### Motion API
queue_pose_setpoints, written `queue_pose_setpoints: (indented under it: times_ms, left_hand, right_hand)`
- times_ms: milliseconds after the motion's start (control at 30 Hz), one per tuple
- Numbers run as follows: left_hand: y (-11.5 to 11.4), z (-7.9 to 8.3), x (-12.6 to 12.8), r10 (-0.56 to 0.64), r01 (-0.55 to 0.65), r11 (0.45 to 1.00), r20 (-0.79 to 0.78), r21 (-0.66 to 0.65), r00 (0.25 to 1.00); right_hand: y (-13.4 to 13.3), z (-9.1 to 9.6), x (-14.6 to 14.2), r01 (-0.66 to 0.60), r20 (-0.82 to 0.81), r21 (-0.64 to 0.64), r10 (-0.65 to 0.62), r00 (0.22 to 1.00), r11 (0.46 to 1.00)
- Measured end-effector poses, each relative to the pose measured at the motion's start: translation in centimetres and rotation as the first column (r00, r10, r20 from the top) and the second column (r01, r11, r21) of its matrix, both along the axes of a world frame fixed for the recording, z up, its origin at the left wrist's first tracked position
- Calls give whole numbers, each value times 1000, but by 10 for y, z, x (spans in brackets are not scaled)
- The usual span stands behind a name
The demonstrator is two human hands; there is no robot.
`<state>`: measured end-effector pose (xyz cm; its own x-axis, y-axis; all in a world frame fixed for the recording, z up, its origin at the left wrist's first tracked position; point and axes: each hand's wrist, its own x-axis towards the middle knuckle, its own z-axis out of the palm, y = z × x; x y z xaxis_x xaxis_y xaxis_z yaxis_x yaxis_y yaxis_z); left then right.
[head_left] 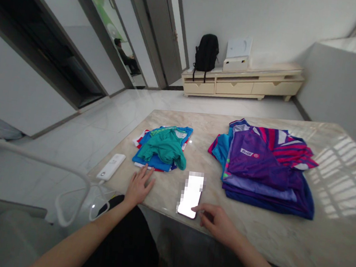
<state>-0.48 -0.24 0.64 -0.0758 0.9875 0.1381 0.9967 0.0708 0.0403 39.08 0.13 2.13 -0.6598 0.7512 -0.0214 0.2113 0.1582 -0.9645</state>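
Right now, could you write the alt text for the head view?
The right hand holds a finger at a lit phone on a marbled table. The left hand rests at the edge of a teal-topped clothes pile; a purple-topped pile lies at right.

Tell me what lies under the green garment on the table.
Blue cloth and red-and-white cloth stick out from under the green garment; whatever its middle covers cannot be seen.

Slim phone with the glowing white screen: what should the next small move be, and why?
Probably a light tap with the bare right hand: its index finger is extended at the lower right of the lit phone, while the bare left hand rests on the pale marbled table.
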Motion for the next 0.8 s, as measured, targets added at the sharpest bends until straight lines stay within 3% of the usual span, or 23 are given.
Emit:
queue_pose_setpoints:
  times_ms: [167, 800]
  left_hand:
    - [0, 1, 1, 1, -1, 1000, 1, -3, 1000]
    - [0, 2, 1, -2, 2, 1000, -3, 5, 1000]
  right_hand:
    - [0, -7, -1, 30, -77, -2, -30, 997, 1000]
    - [1, -14, -3, 52, -104, 10, -51, 993, 999]
